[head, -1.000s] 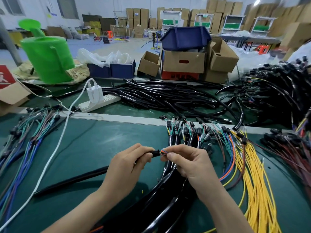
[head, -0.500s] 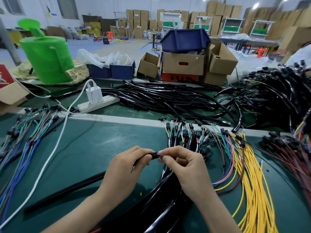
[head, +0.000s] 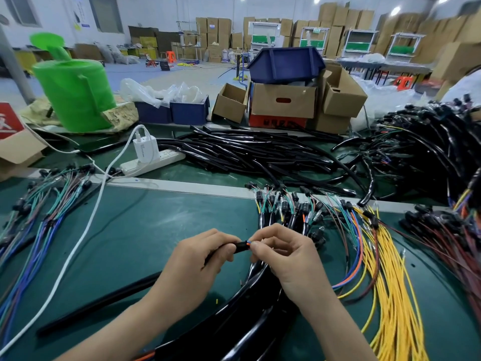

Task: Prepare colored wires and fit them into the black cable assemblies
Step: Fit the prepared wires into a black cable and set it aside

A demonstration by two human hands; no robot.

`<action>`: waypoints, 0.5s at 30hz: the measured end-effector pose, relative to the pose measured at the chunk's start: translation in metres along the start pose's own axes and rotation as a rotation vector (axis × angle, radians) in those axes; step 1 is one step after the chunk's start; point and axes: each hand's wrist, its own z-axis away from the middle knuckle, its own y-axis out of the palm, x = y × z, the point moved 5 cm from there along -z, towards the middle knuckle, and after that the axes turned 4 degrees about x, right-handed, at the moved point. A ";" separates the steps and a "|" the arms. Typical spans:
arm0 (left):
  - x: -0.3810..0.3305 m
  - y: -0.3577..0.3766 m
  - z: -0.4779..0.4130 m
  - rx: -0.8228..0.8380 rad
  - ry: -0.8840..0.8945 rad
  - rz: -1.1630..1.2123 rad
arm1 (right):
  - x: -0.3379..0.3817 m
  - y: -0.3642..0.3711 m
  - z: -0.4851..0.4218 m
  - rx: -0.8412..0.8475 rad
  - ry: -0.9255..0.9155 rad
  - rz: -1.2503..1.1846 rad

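My left hand [head: 200,264] grips the end of a black cable sleeve [head: 240,247] that runs down to the left across the green mat. My right hand [head: 289,254] pinches blue and orange wires [head: 249,243] right at the sleeve's mouth. Those wires trail out from under my right hand toward the right [head: 351,274]. Beneath both hands lies a bundle of black cable assemblies [head: 260,316] with colored wire ends and connectors fanned out beyond them [head: 289,207].
Yellow wires [head: 390,282] lie at the right, dark red ones [head: 453,238] further right. Blue and green wire sets [head: 44,217] lie at the left. A white charger cable [head: 78,243] crosses the mat. Black sleeves [head: 247,152], a power strip [head: 153,162] and boxes sit behind.
Both hands stay together at the sleeve's end with little movement. The view has tilted up slightly, so the hands sit lower in the frame.
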 end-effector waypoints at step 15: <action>0.002 -0.002 -0.004 0.061 -0.015 -0.164 | 0.011 0.001 0.005 -0.022 -0.123 0.427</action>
